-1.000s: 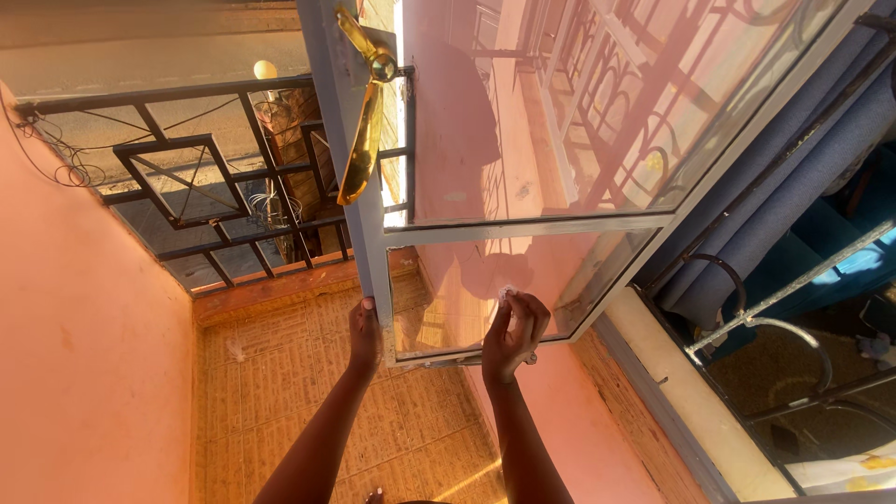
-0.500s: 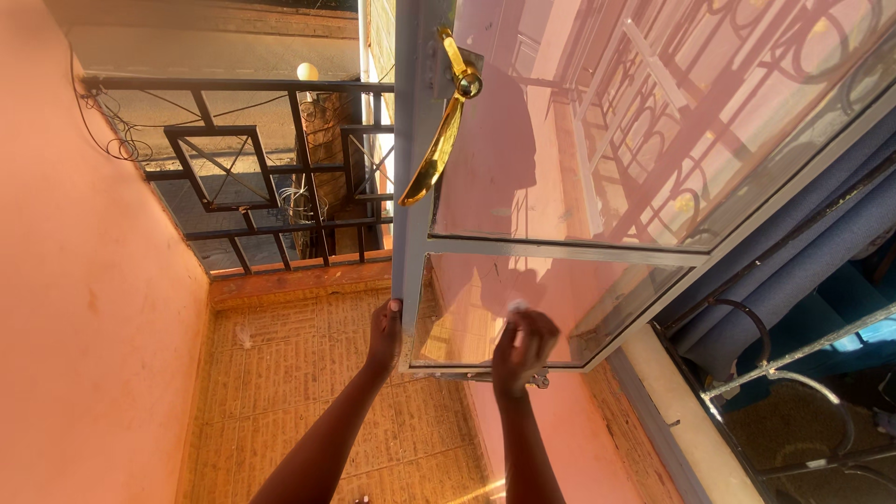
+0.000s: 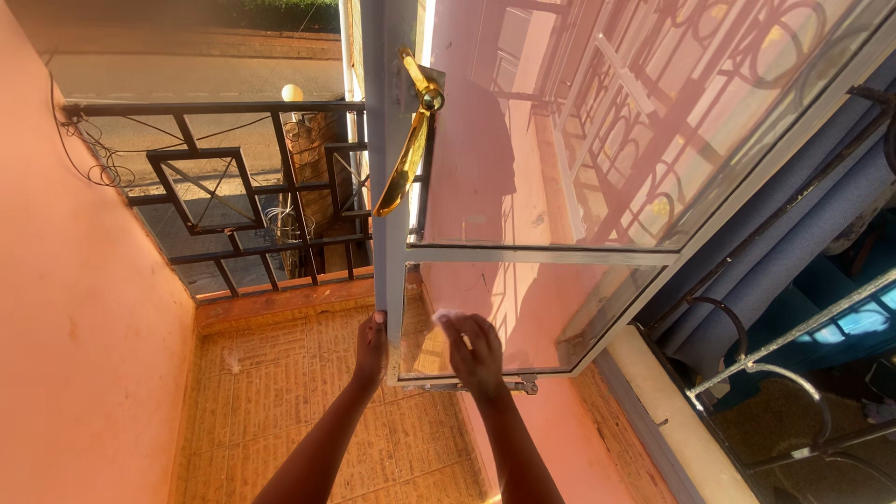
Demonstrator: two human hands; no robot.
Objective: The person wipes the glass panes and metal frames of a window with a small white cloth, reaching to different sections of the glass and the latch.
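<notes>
Orange-tiled balcony floor is seen from above, boxed in by a peach wall and a black metal railing, so it's pretty cramped out there. An open window sash with a grey metal frame is swung out over the floor, and a long gold handle is hung on its outer edge. The left hand is wrapped around the bottom of that outer edge, fingers closed on the frame. The right hand is pressed against the lower glass pane, closed over a small white cloth. Right of the sash, blue-grey curtains and curved bars are visible. No packages or labels can be made out.
</notes>
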